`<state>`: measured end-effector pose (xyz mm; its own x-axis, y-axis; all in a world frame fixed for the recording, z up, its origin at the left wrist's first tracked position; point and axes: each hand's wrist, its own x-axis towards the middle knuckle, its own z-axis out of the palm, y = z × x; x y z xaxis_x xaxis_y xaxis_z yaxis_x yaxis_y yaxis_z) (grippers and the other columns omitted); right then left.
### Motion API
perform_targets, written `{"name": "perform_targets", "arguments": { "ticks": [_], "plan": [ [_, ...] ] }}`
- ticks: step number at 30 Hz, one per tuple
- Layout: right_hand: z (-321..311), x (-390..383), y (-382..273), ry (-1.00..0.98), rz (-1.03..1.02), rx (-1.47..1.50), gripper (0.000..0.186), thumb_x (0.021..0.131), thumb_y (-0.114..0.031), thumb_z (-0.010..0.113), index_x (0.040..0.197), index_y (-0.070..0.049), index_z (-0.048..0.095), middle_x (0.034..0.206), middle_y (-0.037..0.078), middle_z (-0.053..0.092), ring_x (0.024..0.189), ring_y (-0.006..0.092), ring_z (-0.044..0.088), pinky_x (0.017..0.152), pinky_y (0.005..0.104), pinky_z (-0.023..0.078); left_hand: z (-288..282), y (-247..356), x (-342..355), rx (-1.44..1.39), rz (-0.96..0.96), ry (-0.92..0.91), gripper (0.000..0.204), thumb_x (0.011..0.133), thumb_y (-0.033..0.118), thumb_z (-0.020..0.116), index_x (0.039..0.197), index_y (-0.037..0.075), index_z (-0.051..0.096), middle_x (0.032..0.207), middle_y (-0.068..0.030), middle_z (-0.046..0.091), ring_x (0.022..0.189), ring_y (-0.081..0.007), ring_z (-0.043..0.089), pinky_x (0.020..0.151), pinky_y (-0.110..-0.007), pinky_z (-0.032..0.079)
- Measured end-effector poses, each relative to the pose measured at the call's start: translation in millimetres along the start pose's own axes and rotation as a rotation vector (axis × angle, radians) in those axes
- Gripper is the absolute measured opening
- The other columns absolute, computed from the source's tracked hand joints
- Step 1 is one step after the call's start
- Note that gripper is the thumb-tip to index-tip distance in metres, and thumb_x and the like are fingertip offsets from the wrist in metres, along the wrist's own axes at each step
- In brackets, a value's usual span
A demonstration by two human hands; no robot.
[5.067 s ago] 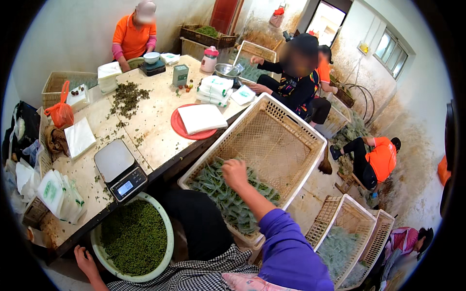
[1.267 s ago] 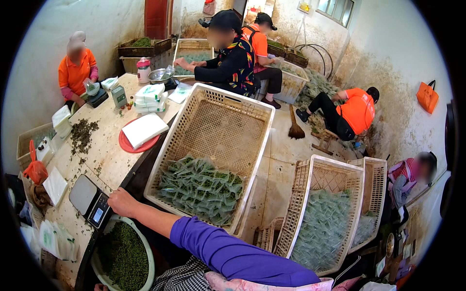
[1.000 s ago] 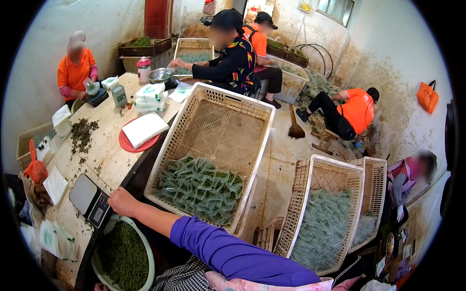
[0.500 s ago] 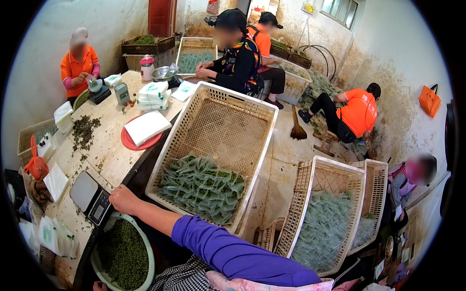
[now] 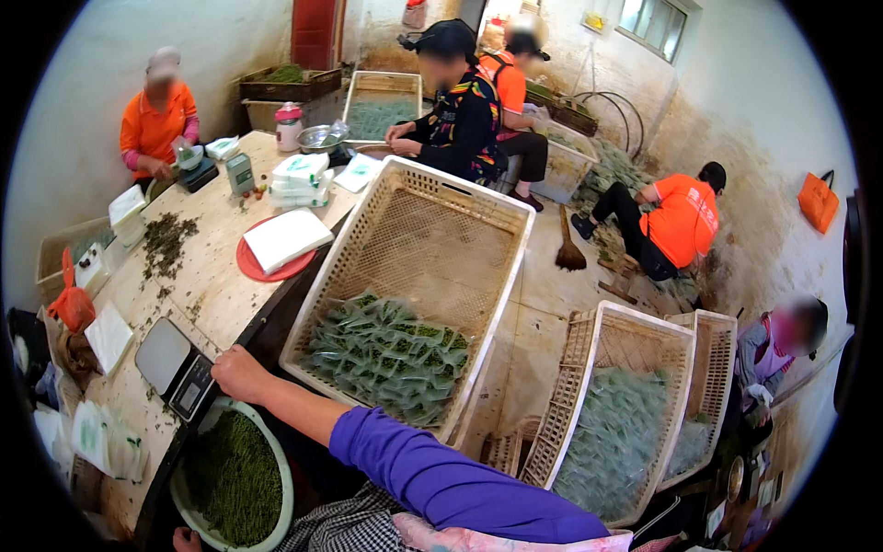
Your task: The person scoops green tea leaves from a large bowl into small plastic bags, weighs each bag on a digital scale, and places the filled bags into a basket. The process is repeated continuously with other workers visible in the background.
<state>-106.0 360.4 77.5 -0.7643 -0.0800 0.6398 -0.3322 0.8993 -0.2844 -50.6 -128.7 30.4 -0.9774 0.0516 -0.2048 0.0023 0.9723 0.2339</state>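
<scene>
My right hand (image 5: 241, 373), its purple-sleeved arm crossing from the lower right, is at the table edge, against the side of a small digital scale (image 5: 190, 389). Its fingers are curled; whatever may be in them is hidden. The scale's grey weighing pan (image 5: 162, 355) has nothing on it. Below this hand a pale green basin (image 5: 286, 471) holds a heap of small green berries (image 5: 235, 483) that look like green peppercorns. Only a bit of my left hand (image 5: 187, 539) shows, by the basin's lower left rim; its fingers cannot be made out.
A cream plastic crate (image 5: 441, 216) with rows of filled clear bags (image 5: 391, 354) stands right of the table (image 5: 207, 308). White bags (image 5: 287, 239) lie on a red plate. More crates (image 5: 598, 396) stand at right. Several co-workers sit around; a broom (image 5: 569, 248) is on the floor.
The whole view has shifted slightly. My right hand keeps its place beside the scale. The co-worker at the far left has lowered one hand from the bag on their scale.
</scene>
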Motion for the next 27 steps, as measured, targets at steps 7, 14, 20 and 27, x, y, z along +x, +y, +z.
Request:
{"name": "perform_targets", "arguments": {
  "ticks": [7,14,20,27],
  "plan": [
    [-13.8,10.4,-5.3,-0.143,-0.024,-0.141,0.014,0.072,-0.017,0.062,0.060,-0.010,0.064,0.064,0.014,0.062,0.060,0.0315,0.063,0.058,0.0459,0.050,2.5,-1.3,-9.0,-0.186,0.009,0.197,0.022,0.075,0.016,0.066,0.092,0.004,0.063,0.090,-0.0188,0.066,0.089,-0.0378,0.063,0.074,-0.045,0.050],
    [-21.4,9.7,-12.9,-0.043,-0.121,0.161,0.011,0.078,-0.006,0.066,0.089,-0.006,0.069,0.082,0.012,0.068,0.083,0.0319,0.064,0.077,0.0440,0.048,-10.6,5.2,-31.5,-0.245,-0.053,0.299,0.020,0.082,0.016,0.069,0.099,0.006,0.070,0.098,-0.0130,0.067,0.093,-0.0325,0.064,0.079,-0.042,0.053],
    [-6.1,26.1,-54.8,-0.048,-0.220,0.240,0.015,0.082,-0.004,0.066,0.097,-0.007,0.069,0.087,0.011,0.067,0.086,0.0315,0.063,0.080,0.0419,0.048,-50.0,49.6,-28.6,-0.275,0.259,0.836,0.019,0.075,0.004,0.072,0.094,0.006,0.069,0.095,-0.0089,0.064,0.088,-0.0289,0.062,0.074,-0.039,0.052],
    [62.7,80.7,-140.0,-0.037,-0.287,0.479,0.014,0.081,-0.004,0.067,0.095,-0.005,0.069,0.087,0.011,0.067,0.085,0.0311,0.063,0.079,0.0407,0.048,-133.5,89.3,53.7,-0.185,0.311,1.012,0.027,0.073,0.006,0.073,0.099,0.007,0.068,0.102,-0.0090,0.060,0.094,-0.0300,0.059,0.080,-0.042,0.049]
  ]
}}
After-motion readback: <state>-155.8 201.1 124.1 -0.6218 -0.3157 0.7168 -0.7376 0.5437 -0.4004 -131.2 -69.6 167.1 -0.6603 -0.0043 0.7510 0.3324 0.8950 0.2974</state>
